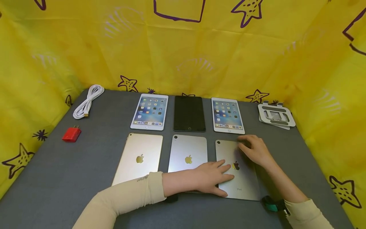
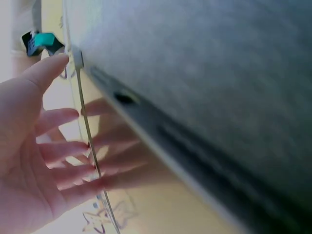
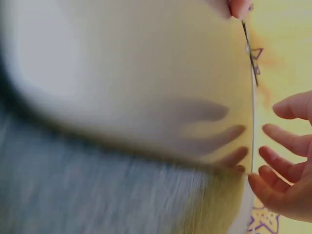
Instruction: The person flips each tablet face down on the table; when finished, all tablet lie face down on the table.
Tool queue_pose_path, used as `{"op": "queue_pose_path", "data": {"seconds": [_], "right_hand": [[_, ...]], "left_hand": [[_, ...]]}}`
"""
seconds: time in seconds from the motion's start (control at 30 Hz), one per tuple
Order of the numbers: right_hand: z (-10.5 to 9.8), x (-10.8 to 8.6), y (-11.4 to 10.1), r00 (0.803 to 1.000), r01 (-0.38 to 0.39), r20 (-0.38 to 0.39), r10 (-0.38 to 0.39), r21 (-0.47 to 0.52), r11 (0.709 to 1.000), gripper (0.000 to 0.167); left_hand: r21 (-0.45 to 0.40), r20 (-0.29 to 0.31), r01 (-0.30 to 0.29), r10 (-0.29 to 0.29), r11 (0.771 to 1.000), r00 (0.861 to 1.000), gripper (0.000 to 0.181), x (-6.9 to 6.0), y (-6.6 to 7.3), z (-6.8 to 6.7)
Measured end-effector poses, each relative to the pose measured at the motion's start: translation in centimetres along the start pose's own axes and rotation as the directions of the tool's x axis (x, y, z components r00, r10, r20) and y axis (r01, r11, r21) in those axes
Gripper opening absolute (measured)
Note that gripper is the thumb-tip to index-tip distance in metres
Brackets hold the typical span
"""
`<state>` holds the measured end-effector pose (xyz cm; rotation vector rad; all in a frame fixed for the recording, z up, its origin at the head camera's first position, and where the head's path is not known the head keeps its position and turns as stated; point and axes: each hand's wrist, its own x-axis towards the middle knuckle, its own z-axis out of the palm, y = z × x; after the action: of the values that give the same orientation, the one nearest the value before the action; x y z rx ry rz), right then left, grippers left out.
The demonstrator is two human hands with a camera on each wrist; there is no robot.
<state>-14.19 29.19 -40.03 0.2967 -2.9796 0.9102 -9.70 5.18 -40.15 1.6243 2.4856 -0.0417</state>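
Observation:
Face down at the near right lies a silver-grey tablet [image 1: 243,184] with a dark apple logo. My left hand [image 1: 210,176] is over its left edge, fingers spread, and in the left wrist view the left hand [image 2: 29,146] has its fingertips at the shiny back. Near the tablet's upper right edge is my right hand [image 1: 255,151]; in the right wrist view the loosely bent fingers of the right hand [image 3: 287,156] hold nothing. A second silver tablet [image 1: 188,146] lies partly under the left forearm. Left of it is a gold tablet [image 1: 145,143], its lower part hidden by the sleeve.
Behind stand in a row a white tablet [image 1: 150,111] with a lit-looking screen, a black-screened tablet [image 1: 189,113] and another white tablet [image 1: 228,115]. A folding stand [image 1: 276,115] lies far right. At left are a coiled white cable [image 1: 88,101] and a red charger plug [image 1: 71,135].

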Motion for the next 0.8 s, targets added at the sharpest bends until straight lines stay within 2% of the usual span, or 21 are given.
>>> {"op": "queue_pose_path", "data": {"seconds": [0.13,0.2,0.27,0.33,0.43,0.47,0.53,0.63,0.73,0.8], "right_hand": [[0.6,0.5,-1.0,1.000,-0.025,-0.016,0.026,0.082,0.996,0.033],[1.0,1.0,-1.5,0.999,-0.046,-0.012,0.048,0.139,0.989,0.035],[1.4,1.5,-2.3,0.997,-0.072,0.008,0.071,0.195,0.978,0.037],[1.9,2.1,-3.2,0.995,-0.104,0.034,0.099,0.252,0.962,0.038],[2.9,3.0,-4.6,0.990,-0.137,0.070,0.120,0.373,0.918,0.040],[3.2,3.3,-5.1,0.990,-0.142,0.081,0.118,0.422,0.895,0.040],[3.9,3.9,-6.2,0.989,-0.146,0.099,0.111,0.537,0.831,0.040],[5.0,4.7,-7.7,0.990,-0.137,0.112,0.084,0.657,0.741,0.042],[6.3,5.5,-9.3,0.994,-0.109,0.094,0.059,0.731,0.674,0.043],[7.2,6.1,-10.4,0.995,-0.097,0.091,0.042,0.770,0.630,0.044]], "left_hand": [[-0.126,-0.105,-0.034,0.021,0.992,0.994,0.047,-0.7,-1.2,0.1],[-0.230,-0.170,-0.049,0.010,0.972,0.985,0.038,-1.2,-1.8,0.0],[-0.326,-0.226,-0.051,-0.025,0.944,0.974,0.031,-1.9,-2.5,-0.2],[-0.420,-0.272,-0.046,-0.078,0.906,0.959,0.027,-2.7,-3.3,-0.4],[-0.545,-0.343,-0.028,-0.192,0.838,0.920,0.024,-3.9,-4.8,-0.7],[-0.588,-0.364,-0.028,-0.233,0.808,0.902,0.023,-4.3,-5.4,-0.8],[-0.669,-0.395,-0.028,-0.324,0.742,0.860,0.024,-5.2,-6.6,-0.9],[-0.765,-0.421,-0.037,-0.456,0.643,0.784,0.024,-6.7,-8.5,-1.1],[-0.833,-0.425,-0.045,-0.586,0.551,0.690,0.025,-8.1,-10.2,-1.1],[-0.872,-0.417,-0.064,-0.668,0.486,0.616,0.026,-8.9,-11.4,-1.1]]}}
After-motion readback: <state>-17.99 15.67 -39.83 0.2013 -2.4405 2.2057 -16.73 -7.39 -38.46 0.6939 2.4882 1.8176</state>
